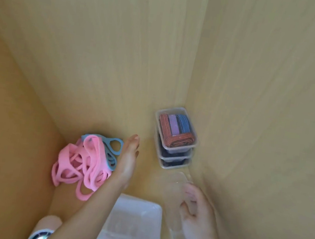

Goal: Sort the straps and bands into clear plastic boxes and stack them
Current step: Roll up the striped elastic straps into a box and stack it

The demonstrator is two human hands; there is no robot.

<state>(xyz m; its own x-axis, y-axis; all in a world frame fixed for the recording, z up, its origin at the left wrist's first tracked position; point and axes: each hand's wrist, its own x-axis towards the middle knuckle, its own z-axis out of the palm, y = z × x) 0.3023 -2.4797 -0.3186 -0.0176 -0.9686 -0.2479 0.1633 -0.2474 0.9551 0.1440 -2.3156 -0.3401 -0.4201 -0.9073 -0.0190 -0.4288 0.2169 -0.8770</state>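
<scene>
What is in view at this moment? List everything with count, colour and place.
stacked plastic boxes: three, clear, far corner
folded straps: red, purple and blue, count unclear, in the top box
pink bands: tangled pile, count unclear, left of the boxes
blue-grey bands: a few, far side of that pile
empty plastic box: one, translucent, near edge between the arms
clear plastic piece: one, blurred, box or lid unclear, in the right hand
pale cylinder: one, pinkish, bottom left
left hand: fingers straight, beside the bands
right hand: grips the clear plastic piece
</scene>
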